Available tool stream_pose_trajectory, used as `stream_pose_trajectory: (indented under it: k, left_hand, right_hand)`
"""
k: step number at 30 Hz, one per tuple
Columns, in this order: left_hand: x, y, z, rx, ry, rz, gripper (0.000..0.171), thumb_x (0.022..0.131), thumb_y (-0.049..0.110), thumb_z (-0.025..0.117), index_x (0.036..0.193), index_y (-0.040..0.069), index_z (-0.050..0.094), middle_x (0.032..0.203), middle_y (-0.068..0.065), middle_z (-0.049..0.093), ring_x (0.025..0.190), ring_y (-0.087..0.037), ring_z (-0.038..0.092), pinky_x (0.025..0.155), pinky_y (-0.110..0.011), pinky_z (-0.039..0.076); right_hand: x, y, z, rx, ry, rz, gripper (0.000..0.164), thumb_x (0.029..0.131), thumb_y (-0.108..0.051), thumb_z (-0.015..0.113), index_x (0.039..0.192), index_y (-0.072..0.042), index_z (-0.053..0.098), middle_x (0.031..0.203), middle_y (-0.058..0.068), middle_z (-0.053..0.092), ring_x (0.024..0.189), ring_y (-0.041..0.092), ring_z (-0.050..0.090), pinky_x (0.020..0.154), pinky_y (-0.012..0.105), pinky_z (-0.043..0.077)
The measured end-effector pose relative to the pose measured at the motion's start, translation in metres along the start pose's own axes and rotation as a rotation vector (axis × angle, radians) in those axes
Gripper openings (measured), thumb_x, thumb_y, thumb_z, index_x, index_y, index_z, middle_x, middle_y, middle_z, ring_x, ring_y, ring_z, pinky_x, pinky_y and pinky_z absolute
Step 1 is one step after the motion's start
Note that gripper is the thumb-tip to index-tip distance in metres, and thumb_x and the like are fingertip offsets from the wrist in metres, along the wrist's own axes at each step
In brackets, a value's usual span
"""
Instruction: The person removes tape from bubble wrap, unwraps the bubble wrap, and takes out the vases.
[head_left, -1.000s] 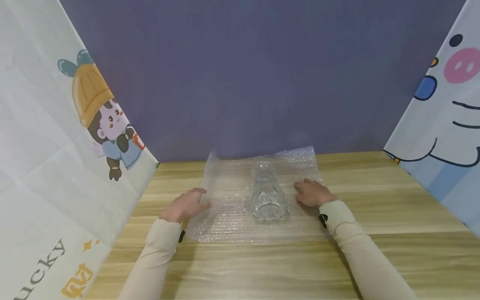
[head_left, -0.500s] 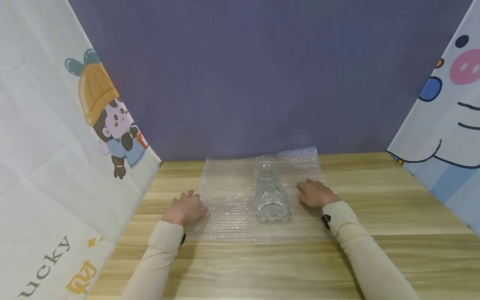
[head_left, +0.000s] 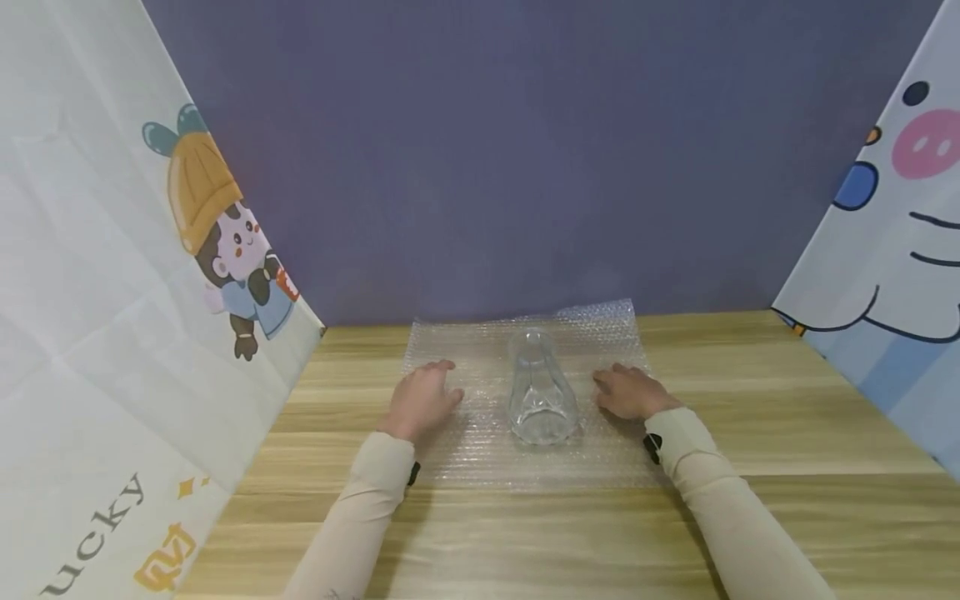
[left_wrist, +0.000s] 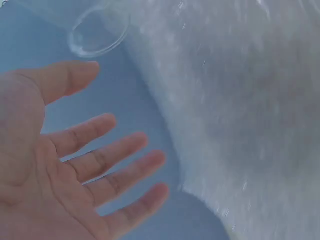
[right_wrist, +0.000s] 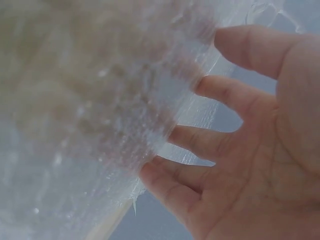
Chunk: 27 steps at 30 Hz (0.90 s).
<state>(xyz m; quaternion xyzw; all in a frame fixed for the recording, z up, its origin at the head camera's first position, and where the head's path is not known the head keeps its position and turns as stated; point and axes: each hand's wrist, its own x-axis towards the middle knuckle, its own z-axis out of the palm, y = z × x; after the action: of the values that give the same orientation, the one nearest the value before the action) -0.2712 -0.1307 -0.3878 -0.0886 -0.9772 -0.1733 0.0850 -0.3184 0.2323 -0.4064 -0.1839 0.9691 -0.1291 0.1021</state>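
Observation:
A clear glass vase (head_left: 542, 396) lies on its side on a sheet of bubble wrap (head_left: 480, 454), its wider end toward me. My left hand (head_left: 422, 402) hovers over the left part of the sheet, fingers spread and holding nothing. In the left wrist view a round glass rim (left_wrist: 100, 50) shows just beyond the thumb. On the other side, my right hand (head_left: 628, 393) is at the sheet's right part, back of the hand up. The right wrist view has its fingertips (right_wrist: 205, 85) extended right at the bubble wrap, fingers spread and fairly straight.
Wood-grain tabletop (head_left: 480, 542) spreads around the sheet. A dark blue-purple panel (head_left: 480, 167) rises behind its far edge, close to the bubble wrap's back edge. White cartoon-printed panels stand at left (head_left: 82, 250) and right (head_left: 885, 258).
My left hand has moved right and slightly forward, from the sheet's left edge to over the bubble wrap. The right hand and the vase stay in place.

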Motion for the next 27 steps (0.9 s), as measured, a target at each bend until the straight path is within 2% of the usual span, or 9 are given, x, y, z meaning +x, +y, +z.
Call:
stream_pose_trajectory:
  k: [5, 9, 12, 19, 27]
  left_hand:
    - [0.007, 0.006, 0.015, 0.038, -0.068, -0.045, 0.062, 0.095, 0.04, 0.069, 0.147, 0.011, 0.053, 0.147, -0.019, 0.058, 0.13, -0.044, 0.058, 0.106, -0.065, 0.047]
    - [0.007, 0.008, 0.019, 0.046, -0.159, -0.111, 0.071, 0.094, 0.052, 0.067, 0.153, 0.018, 0.047, 0.159, -0.019, 0.043, 0.144, -0.046, 0.043, 0.111, -0.073, 0.036]
    - [0.006, 0.008, 0.02, 0.032, -0.219, -0.135, 0.076, 0.092, 0.059, 0.066, 0.155, 0.022, 0.045, 0.165, -0.02, 0.033, 0.15, -0.048, 0.032, 0.113, -0.077, 0.029]
    - [0.007, 0.004, 0.021, 0.025, -0.307, -0.111, 0.085, 0.088, 0.07, 0.065, 0.157, 0.025, 0.043, 0.166, -0.019, 0.032, 0.151, -0.05, 0.028, 0.111, -0.079, 0.029]
    - [0.008, 0.002, 0.023, 0.037, -0.35, -0.113, 0.085, 0.086, 0.069, 0.067, 0.156, 0.025, 0.044, 0.167, -0.018, 0.029, 0.153, -0.049, 0.025, 0.112, -0.079, 0.027]
  right_hand:
    - [0.001, 0.002, -0.001, -0.003, 0.008, -0.003, 0.055, 0.104, -0.027, 0.051, 0.151, 0.0, 0.045, 0.157, 0.039, 0.031, 0.143, 0.063, 0.029, 0.115, 0.075, 0.027]
    - [0.003, 0.003, -0.001, 0.005, 0.0, 0.001, 0.055, 0.104, -0.028, 0.05, 0.152, 0.0, 0.044, 0.158, 0.039, 0.029, 0.144, 0.063, 0.026, 0.116, 0.075, 0.026]
    - [0.003, 0.003, -0.001, 0.009, -0.009, 0.007, 0.056, 0.105, -0.028, 0.049, 0.153, -0.001, 0.043, 0.159, 0.039, 0.028, 0.145, 0.063, 0.025, 0.116, 0.074, 0.026]
    - [0.0, 0.001, -0.003, 0.016, -0.003, -0.003, 0.055, 0.105, -0.027, 0.05, 0.152, 0.0, 0.044, 0.158, 0.039, 0.029, 0.144, 0.064, 0.026, 0.115, 0.075, 0.026]
    - [0.0, 0.003, -0.001, 0.031, -0.01, -0.01, 0.057, 0.105, -0.028, 0.051, 0.153, 0.001, 0.042, 0.158, 0.04, 0.027, 0.144, 0.065, 0.022, 0.116, 0.076, 0.023]
